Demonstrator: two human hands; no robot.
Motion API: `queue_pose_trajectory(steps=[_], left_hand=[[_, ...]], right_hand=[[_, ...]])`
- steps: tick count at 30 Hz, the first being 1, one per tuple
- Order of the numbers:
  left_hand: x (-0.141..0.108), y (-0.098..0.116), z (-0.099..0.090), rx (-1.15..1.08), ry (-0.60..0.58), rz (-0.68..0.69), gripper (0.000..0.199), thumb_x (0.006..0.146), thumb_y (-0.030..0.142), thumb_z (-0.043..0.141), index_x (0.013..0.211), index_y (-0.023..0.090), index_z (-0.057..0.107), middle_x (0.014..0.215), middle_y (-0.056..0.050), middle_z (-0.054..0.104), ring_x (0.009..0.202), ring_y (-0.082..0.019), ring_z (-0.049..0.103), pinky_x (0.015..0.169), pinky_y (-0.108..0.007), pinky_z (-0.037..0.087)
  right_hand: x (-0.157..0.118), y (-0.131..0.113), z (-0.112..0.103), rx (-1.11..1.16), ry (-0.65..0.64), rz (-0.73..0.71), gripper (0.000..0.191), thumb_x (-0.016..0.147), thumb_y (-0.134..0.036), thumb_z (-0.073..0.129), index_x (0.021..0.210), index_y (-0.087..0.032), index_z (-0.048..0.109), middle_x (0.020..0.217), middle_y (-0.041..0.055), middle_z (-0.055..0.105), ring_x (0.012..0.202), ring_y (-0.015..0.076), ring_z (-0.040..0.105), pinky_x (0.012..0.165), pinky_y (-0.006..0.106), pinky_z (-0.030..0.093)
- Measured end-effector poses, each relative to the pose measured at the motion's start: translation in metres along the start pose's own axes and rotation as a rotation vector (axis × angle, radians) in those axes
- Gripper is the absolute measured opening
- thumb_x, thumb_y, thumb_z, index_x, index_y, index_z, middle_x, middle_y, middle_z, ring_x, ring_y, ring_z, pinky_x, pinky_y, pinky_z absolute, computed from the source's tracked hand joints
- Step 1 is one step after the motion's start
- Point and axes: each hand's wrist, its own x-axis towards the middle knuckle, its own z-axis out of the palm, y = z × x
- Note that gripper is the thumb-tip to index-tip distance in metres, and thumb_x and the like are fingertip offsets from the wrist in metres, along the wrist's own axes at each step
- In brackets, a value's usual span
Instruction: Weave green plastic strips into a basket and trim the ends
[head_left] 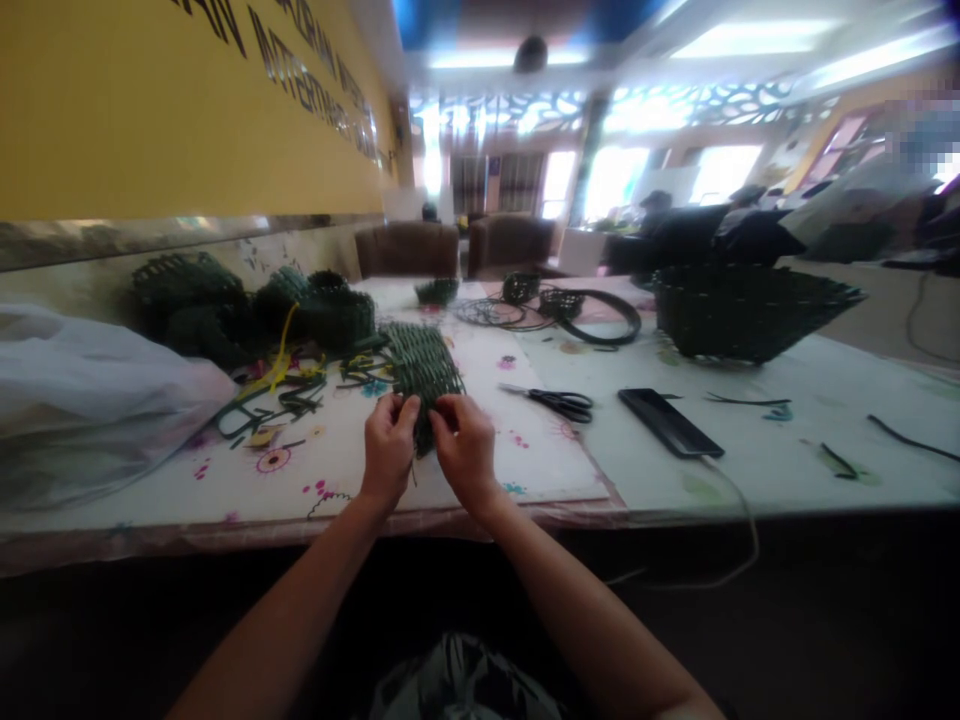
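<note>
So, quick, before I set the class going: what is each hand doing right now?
Left hand: closed, pinching the green weave.
Right hand: closed, pinching the weave's near end.

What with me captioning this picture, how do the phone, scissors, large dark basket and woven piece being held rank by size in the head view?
Largest to smallest, as they look:
1. Large dark basket
2. Woven piece, partly covered
3. Phone
4. Scissors
</note>
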Motion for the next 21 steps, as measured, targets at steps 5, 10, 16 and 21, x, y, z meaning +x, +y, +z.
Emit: queue_pose_trajectory(steps=[5,10,16,21], left_hand=[[0.005,0.012,-0.012,0.015,-0.202,-0.063,0.029,0.078,0.042,0.069,0.080,0.016,0.058,0.067,0.003,0.053,0.058,-0.009,0.046,0.054,-0.021,0.038],[0.012,0.021,-0.024,0.071,-0.345,-0.036,0.035,0.073,0.036,0.073,0.097,0.016,0.060,0.086,-0.003,0.065,0.070,-0.013,0.058,0.059,-0.023,0.047],[0.008,0.013,-0.026,0.195,-0.127,0.119,0.038,0.074,0.035,0.074,0.101,0.021,0.051,0.081,0.002,0.059,0.063,-0.012,0.057,0.053,-0.020,0.046],[0.008,0.016,-0.032,0.360,-0.170,0.270,0.019,0.082,0.034,0.066,0.094,0.019,0.064,0.082,-0.002,0.066,0.071,-0.014,0.061,0.068,-0.024,0.048]], right_hand=[[0.005,-0.001,-0.004,-0.059,0.004,0.004,0.006,0.085,-0.017,0.054,0.083,-0.019,0.059,0.079,0.0039,0.064,0.074,0.0175,0.058,0.070,0.029,0.045],[0.010,-0.001,-0.006,-0.042,-0.024,0.025,0.007,0.083,-0.016,0.054,0.080,-0.020,0.059,0.077,0.0029,0.064,0.072,0.0171,0.057,0.069,0.029,0.044],[0.012,-0.003,-0.002,-0.023,-0.042,0.008,0.007,0.082,-0.016,0.054,0.081,-0.019,0.059,0.078,0.0032,0.064,0.073,0.0171,0.058,0.070,0.029,0.045],[0.012,-0.002,0.000,0.001,-0.061,0.039,0.007,0.082,-0.017,0.054,0.084,-0.020,0.060,0.079,0.0028,0.065,0.071,0.0166,0.059,0.068,0.028,0.045]])
